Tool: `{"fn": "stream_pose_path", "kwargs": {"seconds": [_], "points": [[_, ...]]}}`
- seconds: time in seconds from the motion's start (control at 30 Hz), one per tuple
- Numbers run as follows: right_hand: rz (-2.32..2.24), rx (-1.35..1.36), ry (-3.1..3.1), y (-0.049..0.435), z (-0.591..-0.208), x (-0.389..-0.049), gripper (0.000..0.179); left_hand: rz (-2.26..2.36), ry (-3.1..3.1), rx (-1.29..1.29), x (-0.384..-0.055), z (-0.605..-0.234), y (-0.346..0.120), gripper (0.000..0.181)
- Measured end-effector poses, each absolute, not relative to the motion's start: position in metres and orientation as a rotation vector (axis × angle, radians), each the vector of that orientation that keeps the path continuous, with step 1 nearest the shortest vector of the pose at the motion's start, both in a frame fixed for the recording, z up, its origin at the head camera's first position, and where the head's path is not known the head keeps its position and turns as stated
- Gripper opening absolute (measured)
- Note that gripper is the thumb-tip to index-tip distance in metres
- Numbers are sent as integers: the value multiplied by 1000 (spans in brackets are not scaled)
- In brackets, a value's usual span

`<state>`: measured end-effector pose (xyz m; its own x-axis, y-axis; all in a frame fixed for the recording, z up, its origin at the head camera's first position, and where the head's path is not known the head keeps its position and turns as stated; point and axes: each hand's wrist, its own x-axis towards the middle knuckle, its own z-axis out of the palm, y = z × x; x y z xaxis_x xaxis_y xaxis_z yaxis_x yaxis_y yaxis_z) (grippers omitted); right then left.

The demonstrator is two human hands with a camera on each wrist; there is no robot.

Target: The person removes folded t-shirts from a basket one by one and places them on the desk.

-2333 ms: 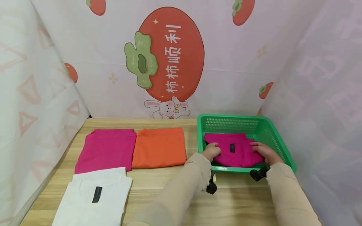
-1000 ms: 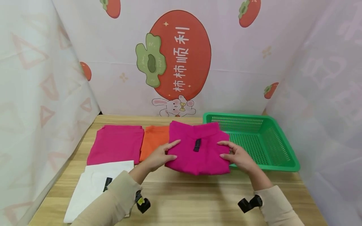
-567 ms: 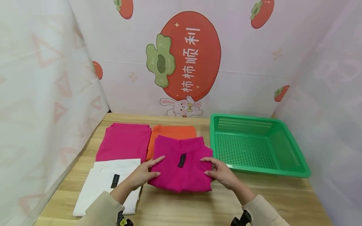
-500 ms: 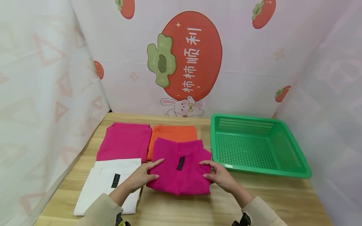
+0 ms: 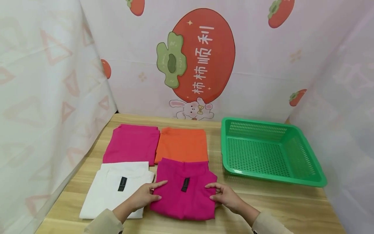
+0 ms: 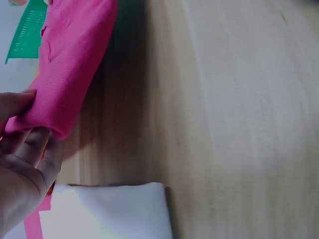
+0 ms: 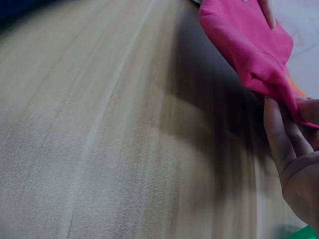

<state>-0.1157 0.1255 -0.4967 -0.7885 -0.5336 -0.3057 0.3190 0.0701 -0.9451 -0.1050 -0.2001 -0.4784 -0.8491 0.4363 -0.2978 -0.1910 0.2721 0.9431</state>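
In the head view, a folded magenta T-shirt (image 5: pixel 190 203) with a black neck label is held level, in front of an orange folded garment (image 5: pixel 182 143). My left hand (image 5: pixel 143 196) pinches its left side and my right hand (image 5: pixel 229 198) its right side. In the left wrist view, the left thumb lies on top of the T-shirt (image 6: pixel 75 64) while the fingers curl beneath. The right wrist view has the right fingers (image 7: pixel 276 132) under the cloth edge, a shadow falling on the tabletop below. A folded white T-shirt (image 5: pixel 108 191), also labelled, lies beside my left hand.
Behind the white T-shirt lies another magenta folded garment (image 5: pixel 132 143), next to the orange one. At the right stands a green plastic basket (image 5: pixel 223 152) with perforated sides. Printed cloth (image 5: pixel 257 58) walls the wooden table (image 5: pixel 280 208) at the back and both sides.
Both hands have lifted the magenta T-shirt out of the green basket and carried it left, then lowered it toward the table's front. The orange garment, partly covered before, shows almost fully now.
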Motion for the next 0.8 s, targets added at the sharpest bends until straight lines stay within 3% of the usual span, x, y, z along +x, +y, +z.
{"fn": "stream_pose_path", "kwargs": {"seconds": [0.8], "points": [[-1682,-129,1764,130,-528,-118,35,1388,2274,67,-106,-514,-201,49]]}}
